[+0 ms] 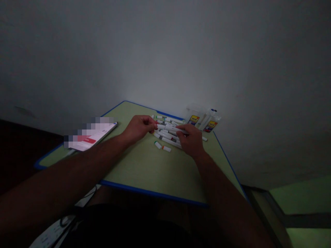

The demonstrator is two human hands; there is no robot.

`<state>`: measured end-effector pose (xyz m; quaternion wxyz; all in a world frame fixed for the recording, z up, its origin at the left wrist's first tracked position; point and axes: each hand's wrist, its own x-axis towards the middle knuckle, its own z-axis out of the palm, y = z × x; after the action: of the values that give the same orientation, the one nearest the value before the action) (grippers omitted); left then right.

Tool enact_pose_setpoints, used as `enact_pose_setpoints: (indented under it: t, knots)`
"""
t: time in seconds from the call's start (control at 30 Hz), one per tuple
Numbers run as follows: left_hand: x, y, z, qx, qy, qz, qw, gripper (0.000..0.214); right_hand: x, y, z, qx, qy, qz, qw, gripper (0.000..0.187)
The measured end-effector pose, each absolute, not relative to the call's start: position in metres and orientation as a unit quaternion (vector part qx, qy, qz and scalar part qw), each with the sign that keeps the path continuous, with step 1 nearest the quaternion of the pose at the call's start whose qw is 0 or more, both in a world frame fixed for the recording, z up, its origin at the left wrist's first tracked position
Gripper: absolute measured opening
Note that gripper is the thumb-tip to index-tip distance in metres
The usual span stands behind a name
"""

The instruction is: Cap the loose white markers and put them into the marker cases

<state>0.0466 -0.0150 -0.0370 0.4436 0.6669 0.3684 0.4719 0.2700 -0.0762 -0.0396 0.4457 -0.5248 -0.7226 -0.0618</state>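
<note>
A white marker (172, 128) is held level between my two hands above the tabletop. My left hand (139, 129) pinches its white cap (160, 126) at the red-tipped end. The fingers of my right hand (191, 139) close round the barrel from the other side. Whether cap and barrel are joined or slightly apart, I cannot tell. Under and behind them lies a pile of white markers (170, 140) and loose caps. Nearer to me rest a green-ended cap (158, 145) and an orange-ended cap (167, 148).
Clear plastic marker cases (204, 119) with yellow-and-red labels stand at the back right, by the wall (165, 62). A tablet-like device (90, 137) with a lit screen lies on the left. The pale green table (155, 172) has a blue edge.
</note>
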Motion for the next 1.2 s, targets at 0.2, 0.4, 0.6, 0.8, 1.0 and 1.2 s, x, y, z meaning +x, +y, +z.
enact_pose_setpoints:
  t: [0.2,0.4,0.6,0.8,1.0,1.2]
  knots:
    - [0.0481,-0.0158,-0.0358,0.661,0.344,0.495,0.447,0.017,0.2751,-0.0763,-0.036,-0.506,-0.75,-0.099,0.414,0.016]
    - [0.0482,-0.0181,-0.0347,0.648,0.338,0.505,0.459,0.021,0.2738,-0.0761,-0.0366,-0.498,-0.764,-0.123,0.391,0.017]
    - [0.0499,-0.0208,-0.0341,0.643,0.328,0.501,0.478,0.024,0.2681,-0.077,-0.0399,-0.496,-0.77,-0.14,0.375,0.019]
    - [0.0491,-0.0198,-0.0357,0.627,0.32,0.514,0.491,0.031,0.2662,-0.0803,-0.0346,-0.512,-0.748,-0.169,0.387,0.01]
    - [0.0478,-0.0196,-0.0333,0.631,0.349,0.52,0.458,0.022,0.2706,-0.0787,-0.0351,-0.531,-0.703,-0.131,0.454,0.008]
    - [0.0486,-0.02,-0.0316,0.648,0.364,0.511,0.432,0.015,0.272,-0.0767,-0.0375,-0.537,-0.675,-0.096,0.497,0.009]
